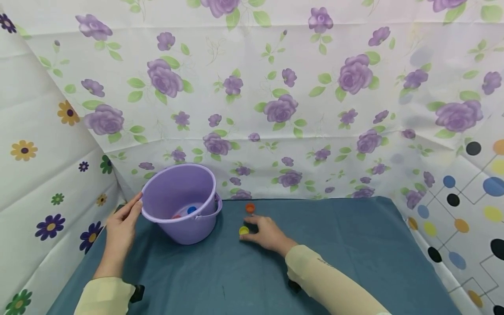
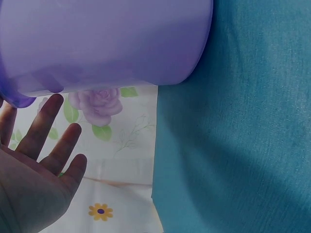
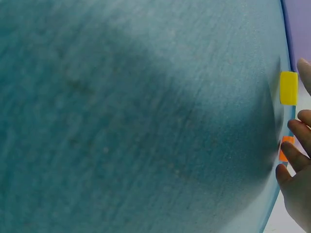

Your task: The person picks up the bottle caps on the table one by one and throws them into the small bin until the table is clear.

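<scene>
A purple bucket (image 1: 189, 229) stands on the blue-green cloth at left, its mouth tilted towards me. My left hand (image 1: 121, 227) pinches its left rim between thumb and forefinger; in the left wrist view the other fingers (image 2: 68, 145) spread beside the bucket wall (image 2: 112, 43). Inside lie a blue piece (image 1: 191, 210) and a red piece (image 1: 176, 216), partly hidden. My right hand (image 1: 265, 234) reaches over a small yellow cap (image 1: 244, 230), thumb and fingers apart on either side of it. Just beyond the fingertips sits an orange cap (image 1: 250, 208), also visible in the right wrist view (image 3: 286, 148).
The bucket's handle (image 1: 212, 213) hangs down on its right side. Behind the cloth-covered table (image 1: 338, 245) rises a flowered sheet (image 1: 260, 118). More patterned sheets close off the left (image 1: 43, 175) and right (image 1: 472, 210) sides.
</scene>
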A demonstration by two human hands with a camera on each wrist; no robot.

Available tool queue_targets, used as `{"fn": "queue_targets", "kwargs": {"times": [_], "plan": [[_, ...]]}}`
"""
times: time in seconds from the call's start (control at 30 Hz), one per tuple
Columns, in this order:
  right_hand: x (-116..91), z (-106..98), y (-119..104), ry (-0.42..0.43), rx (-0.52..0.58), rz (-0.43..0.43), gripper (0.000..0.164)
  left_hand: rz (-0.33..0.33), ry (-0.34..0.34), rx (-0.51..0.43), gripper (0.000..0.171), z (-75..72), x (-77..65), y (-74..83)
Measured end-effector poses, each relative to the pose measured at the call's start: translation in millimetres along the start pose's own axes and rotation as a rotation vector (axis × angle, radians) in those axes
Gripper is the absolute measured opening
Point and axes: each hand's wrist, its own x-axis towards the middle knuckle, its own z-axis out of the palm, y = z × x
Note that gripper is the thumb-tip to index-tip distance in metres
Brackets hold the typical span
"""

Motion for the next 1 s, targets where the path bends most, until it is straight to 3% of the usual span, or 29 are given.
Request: {"fn": "queue_targets", "kwargs": {"times": [0.53,1.0], "plan": [[-0.1,3.3,7.1,-0.011,-0.122,-0.024,0.064,-0.005,0.013,0.029,0.049,0.3,1.1,-2.6],[-0.6,4.0,7.0,-0.004,-0.125,-0.041,0.048,0.001,-0.001,0.002,0.049,0.3,-1.3,0.6]]}}
